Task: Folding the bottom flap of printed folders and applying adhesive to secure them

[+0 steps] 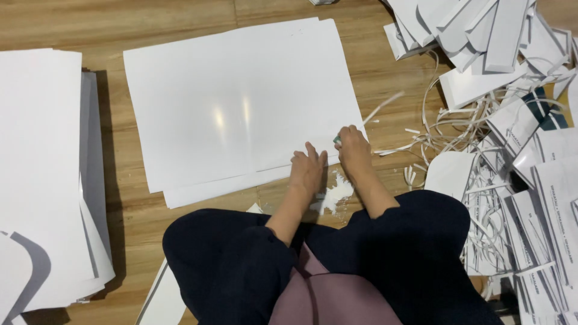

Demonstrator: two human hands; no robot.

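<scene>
A tall stack of white sheets (39,174) lies left on the wooden floor (180,18); curled paper offcuts (500,120) heap right.

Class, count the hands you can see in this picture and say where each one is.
2. The left hand presses flat on the white sheets' lower right corner; the right hand beside it grips a small green tool at their edge.

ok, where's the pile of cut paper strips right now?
In the head view the pile of cut paper strips lies on the wooden floor at the person's right, just beyond the right hand and the white sheets.
</scene>
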